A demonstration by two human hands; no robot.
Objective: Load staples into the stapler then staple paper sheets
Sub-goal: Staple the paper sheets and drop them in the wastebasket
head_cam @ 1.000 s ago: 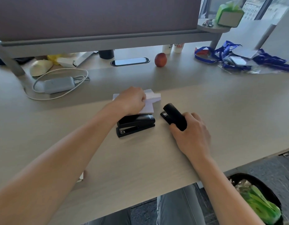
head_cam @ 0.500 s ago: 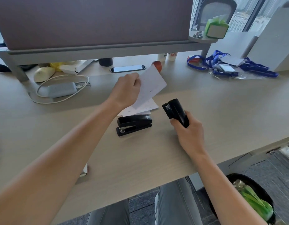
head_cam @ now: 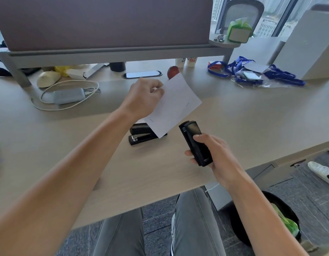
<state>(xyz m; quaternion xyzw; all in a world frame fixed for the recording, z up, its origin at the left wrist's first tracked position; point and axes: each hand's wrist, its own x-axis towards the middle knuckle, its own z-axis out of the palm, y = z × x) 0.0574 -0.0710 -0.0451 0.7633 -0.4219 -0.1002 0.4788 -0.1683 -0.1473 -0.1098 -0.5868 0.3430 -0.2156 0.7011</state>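
My left hand (head_cam: 143,97) pinches white paper sheets (head_cam: 175,106) by their upper left edge and holds them tilted above the desk; two staple marks show on the top sheet. My right hand (head_cam: 215,156) grips a black stapler (head_cam: 195,143) lifted off the desk, its nose pointing up toward the paper's lower right edge. A second black stapler (head_cam: 141,135) lies flat on the desk, partly hidden under the raised sheets.
A wooden desk (head_cam: 233,126) carries a grey power adapter with white cable (head_cam: 67,96) at left, an apple (head_cam: 172,71), a cable port (head_cam: 141,74), blue lanyards (head_cam: 252,72) at right. A purple partition (head_cam: 104,21) stands behind. A bin with green waste (head_cam: 281,220) sits below right.
My left hand has lifted the paper sheets off the desk and brought them toward me. My right hand has raised the stapler off the desk and drawn it nearer.
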